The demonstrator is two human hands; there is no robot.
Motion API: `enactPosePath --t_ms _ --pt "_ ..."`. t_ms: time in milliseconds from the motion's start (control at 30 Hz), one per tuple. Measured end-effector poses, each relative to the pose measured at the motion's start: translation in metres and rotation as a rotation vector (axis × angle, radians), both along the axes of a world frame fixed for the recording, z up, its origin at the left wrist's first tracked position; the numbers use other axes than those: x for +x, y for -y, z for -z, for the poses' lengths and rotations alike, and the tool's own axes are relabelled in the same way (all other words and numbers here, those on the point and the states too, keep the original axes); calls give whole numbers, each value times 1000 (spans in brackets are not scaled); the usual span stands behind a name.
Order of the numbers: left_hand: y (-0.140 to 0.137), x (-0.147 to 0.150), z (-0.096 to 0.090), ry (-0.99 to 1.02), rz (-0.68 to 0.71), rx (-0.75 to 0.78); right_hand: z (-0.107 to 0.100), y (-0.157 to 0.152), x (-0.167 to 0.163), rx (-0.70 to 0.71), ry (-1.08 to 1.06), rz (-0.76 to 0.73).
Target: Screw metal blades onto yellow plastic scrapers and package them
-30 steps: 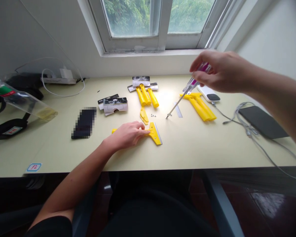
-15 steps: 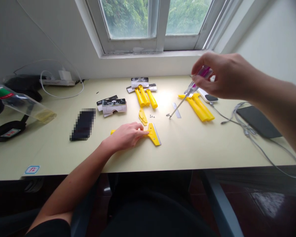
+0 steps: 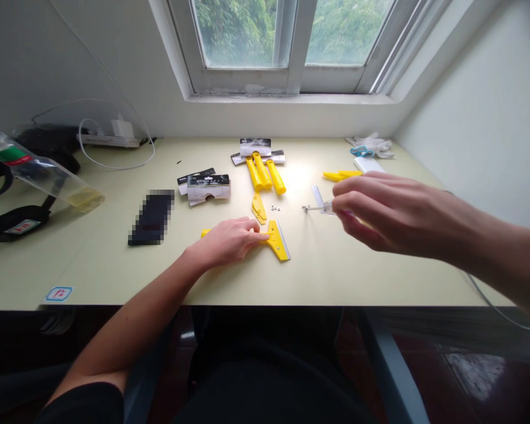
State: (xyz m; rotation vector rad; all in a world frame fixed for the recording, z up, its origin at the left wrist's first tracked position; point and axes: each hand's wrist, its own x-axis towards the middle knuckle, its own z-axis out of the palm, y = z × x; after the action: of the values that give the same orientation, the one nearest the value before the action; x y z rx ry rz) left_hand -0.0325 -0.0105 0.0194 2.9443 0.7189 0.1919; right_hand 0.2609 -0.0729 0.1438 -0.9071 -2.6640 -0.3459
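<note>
Head view | right hand (image 3: 375,206) has dropped, grip closed round the screwdriver (image 3: 328,207), shaft swung from steep to nearly level | tip now points sideways at small metal pieces (image 3: 305,208) | left hand (image 3: 229,242)'s grip holds the yellow scraper (image 3: 277,242) flat, between the surface (image 3: 362,280)'s middle and front edge

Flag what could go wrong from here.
The small metal parts lie loose on the table; a bump could scatter them.
The left hand holds the yellow scraper, its blade edge bare; a slip might cut.
The right hand holds the screwdriver close to a loose flat strip, likely a blade, and could brush it.
</note>
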Motion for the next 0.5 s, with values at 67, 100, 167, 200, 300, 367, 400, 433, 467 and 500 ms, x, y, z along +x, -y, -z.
enactPosePath --t_ms 67,100,167,200,300,367,400,433,467,500 --pt "0 0 0 -1 0 -3 1 4 4 61 64 2" --pt "0 0 0 -3 0 -5 2 5 6 98 83 -2" --pt "-1 0 0 -5 0 -9 3 6 11 170 88 -25" --pt "-1 0 0 -6 -3 -11 4 6 13 201 84 -35" --pt "-1 0 0 -3 -17 -19 4 7 18 260 55 -39" --pt "0 0 0 -3 -17 -34 3 8 20 266 22 -11" --pt "0 1 -1 1 -14 -43 3 8 22 262 9 7" --pt "0 1 -2 7 -10 -55 3 8 23 257 -1 28" --pt "0 1 -3 16 -2 -68 3 9 25 257 -9 46" --pt "-1 1 -4 27 5 -79 3 8 26 262 -16 58"
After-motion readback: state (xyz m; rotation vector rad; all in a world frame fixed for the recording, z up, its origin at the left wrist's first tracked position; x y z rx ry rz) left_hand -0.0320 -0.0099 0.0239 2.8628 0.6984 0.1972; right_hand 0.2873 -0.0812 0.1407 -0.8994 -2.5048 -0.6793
